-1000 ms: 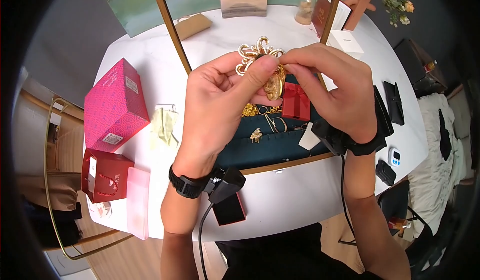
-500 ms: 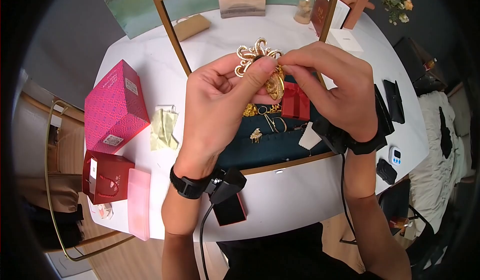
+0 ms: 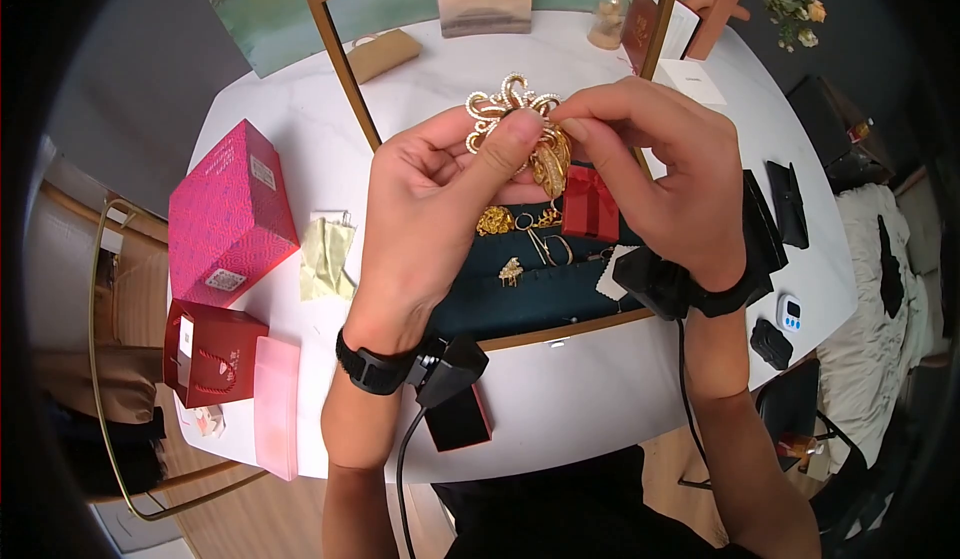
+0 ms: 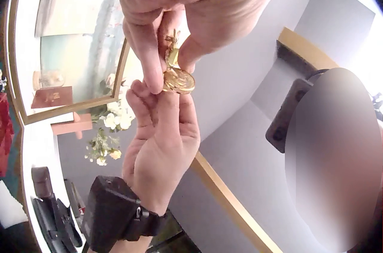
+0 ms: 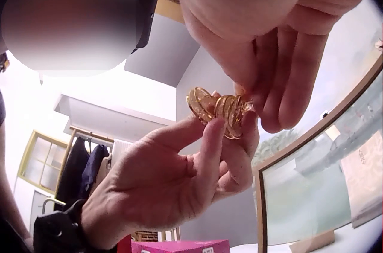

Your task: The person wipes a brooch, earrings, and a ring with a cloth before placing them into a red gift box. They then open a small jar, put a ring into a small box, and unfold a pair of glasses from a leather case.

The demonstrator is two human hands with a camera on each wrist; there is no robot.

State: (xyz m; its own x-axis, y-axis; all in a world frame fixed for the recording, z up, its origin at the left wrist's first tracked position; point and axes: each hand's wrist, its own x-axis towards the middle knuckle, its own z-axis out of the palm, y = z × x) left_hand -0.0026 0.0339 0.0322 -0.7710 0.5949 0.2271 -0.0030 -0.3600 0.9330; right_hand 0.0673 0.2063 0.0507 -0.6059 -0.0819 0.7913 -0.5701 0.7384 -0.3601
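A gold brooch point(image 3: 552, 167) with curling, white-studded loops is held up over a wood-framed jewelry case point(image 3: 470, 299). My left hand point(image 3: 420, 199) grips it from the left, thumb across its front and fingers behind. From the right, the thumb and forefinger of my right hand point(image 3: 680, 174) pinch its edge. In the left wrist view the brooch point(image 4: 179, 81) shows its rounded gold end between the two hands. The right wrist view shows ribbed gold curves of the brooch point(image 5: 200, 104) above the left fingertips; the part under the right fingertips is hidden.
Inside the case lie a red ribboned box point(image 3: 590, 204), a gold cluster point(image 3: 494, 221) and a small gold piece point(image 3: 511, 271). The raised lid frame point(image 3: 345, 59) stands behind the hands. A pink box point(image 3: 232, 209) and red bag point(image 3: 212, 354) stand left; an open black box point(image 3: 460, 419) sits in front.
The brooch has turned a little in the left fingers, and its studded loops face up more fully. The left thumb and right hand have shifted slightly left.
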